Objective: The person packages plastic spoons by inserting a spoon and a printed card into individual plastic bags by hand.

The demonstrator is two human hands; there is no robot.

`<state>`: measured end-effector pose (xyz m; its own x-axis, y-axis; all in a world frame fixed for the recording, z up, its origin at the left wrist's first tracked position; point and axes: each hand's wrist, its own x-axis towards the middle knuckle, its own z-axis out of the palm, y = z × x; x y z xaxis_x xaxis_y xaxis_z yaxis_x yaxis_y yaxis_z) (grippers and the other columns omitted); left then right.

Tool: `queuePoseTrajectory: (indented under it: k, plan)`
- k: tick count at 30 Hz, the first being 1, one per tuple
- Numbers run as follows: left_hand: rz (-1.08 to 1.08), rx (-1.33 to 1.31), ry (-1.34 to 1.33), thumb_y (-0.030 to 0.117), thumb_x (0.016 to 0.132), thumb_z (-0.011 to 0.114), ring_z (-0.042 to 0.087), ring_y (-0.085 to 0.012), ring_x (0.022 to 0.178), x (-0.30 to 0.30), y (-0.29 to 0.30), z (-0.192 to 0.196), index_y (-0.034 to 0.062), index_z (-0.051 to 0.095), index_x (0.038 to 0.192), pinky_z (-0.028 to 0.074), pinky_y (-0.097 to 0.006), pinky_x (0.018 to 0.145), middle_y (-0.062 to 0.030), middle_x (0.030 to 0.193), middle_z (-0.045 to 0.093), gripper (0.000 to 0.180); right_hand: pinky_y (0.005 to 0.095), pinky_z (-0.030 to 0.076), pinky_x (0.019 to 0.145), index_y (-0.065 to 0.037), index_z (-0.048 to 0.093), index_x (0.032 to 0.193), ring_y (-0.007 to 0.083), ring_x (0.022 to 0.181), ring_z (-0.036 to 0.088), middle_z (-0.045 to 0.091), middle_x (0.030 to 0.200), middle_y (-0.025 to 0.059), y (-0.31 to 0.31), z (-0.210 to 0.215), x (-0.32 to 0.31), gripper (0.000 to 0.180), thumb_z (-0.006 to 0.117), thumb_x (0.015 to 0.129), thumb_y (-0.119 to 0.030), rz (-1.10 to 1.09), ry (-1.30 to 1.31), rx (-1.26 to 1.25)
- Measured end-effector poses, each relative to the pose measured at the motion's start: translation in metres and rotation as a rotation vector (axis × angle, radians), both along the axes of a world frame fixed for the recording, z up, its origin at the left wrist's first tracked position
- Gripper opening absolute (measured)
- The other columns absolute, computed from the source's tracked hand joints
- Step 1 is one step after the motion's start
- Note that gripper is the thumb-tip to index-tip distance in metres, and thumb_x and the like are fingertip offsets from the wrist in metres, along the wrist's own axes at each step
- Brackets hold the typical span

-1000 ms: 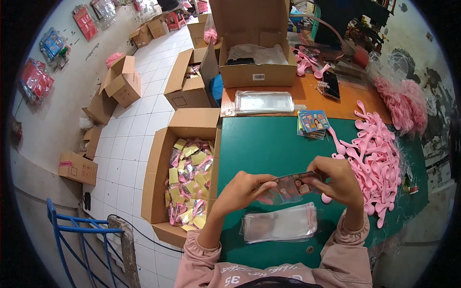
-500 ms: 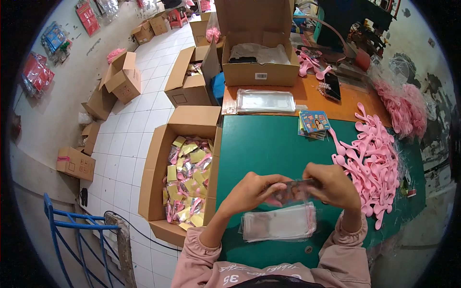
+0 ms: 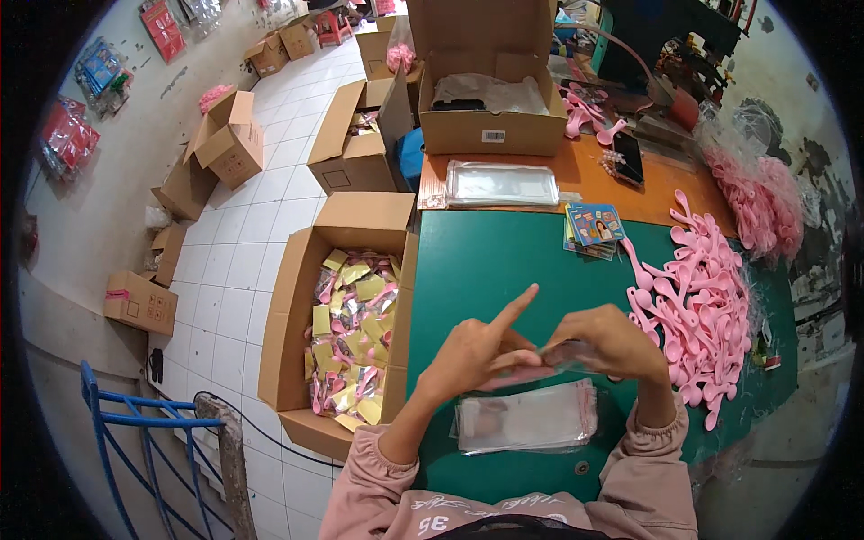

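My left hand (image 3: 475,353) and my right hand (image 3: 605,344) meet over the green table (image 3: 504,261), both pinching a small clear plastic bag (image 3: 556,357) with something pink inside. My left index finger sticks up and out. Just below the hands lies a stack of clear bags (image 3: 526,418). A heap of pink plastic spoons (image 3: 702,306) is spread to the right of my right hand. A small pile of printed cards (image 3: 594,227) lies farther up the table.
An open cardboard box (image 3: 346,216) of yellow and pink packed bags stands on the floor at my left. A tray of clear bags (image 3: 501,184) and a brown box (image 3: 490,130) sit on the orange table beyond. More boxes (image 3: 229,139) dot the tiled floor; a blue rack (image 3: 135,432) is lower left.
Both hands have dropped slightly toward me with the bag. My left index finger has lifted and now points up.
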<state>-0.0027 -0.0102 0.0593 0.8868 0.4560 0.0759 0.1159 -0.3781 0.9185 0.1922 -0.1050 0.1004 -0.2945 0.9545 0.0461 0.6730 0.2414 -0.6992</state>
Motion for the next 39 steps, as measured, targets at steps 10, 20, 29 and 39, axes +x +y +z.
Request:
queuePoseTrajectory:
  k: [10,20,29,39]
  plan:
    - [0.171,-0.395,-0.270,0.009,0.080,0.063,0.059,-0.0128,0.086,-0.015,0.017,-0.016,0.0088,0.035,0.131,0.049,-0.027,0.074,-0.0074,0.095,0.062,0.057,0.0195,0.037,0.055,-0.003,0.050,0.067,0.0029,0.064,0.044,0.049,0.067,-0.0022,0.007,0.009,0.021,0.021,0.069,0.073,-0.010,-0.337,0.604,-0.358]
    - [0.190,-0.585,-0.299,0.009,0.078,0.065,0.060,-0.0109,0.080,-0.011,0.013,-0.015,0.0097,0.030,0.132,0.049,-0.021,0.062,-0.0055,0.087,0.064,0.064,0.0217,0.042,0.056,0.000,0.058,0.075,0.0067,0.062,0.052,0.055,0.067,0.0004,0.008,-0.004,0.024,0.014,0.069,0.072,-0.008,-0.420,0.598,-0.216]
    - [0.102,-1.082,-0.244,0.026,0.093,0.043,0.058,-0.0229,0.098,0.003,-0.002,-0.027,0.0184,-0.013,0.136,0.050,-0.031,0.076,-0.0200,0.112,0.054,0.071,0.0289,0.047,0.064,-0.002,0.058,0.091,0.0184,0.070,0.059,0.059,0.083,0.0101,0.016,-0.007,-0.006,0.022,0.066,0.073,-0.011,-0.407,-0.006,0.354]
    - [0.119,-0.789,0.003,0.014,0.095,0.035,0.057,-0.0263,0.099,0.004,-0.003,-0.045,0.0180,-0.009,0.137,0.049,-0.036,0.081,-0.0194,0.109,0.055,0.061,0.0363,0.045,0.067,-0.004,0.054,0.088,0.0290,0.078,0.055,0.052,0.089,0.0108,0.013,-0.043,-0.016,0.021,0.065,0.071,-0.011,-0.170,-0.205,0.037]
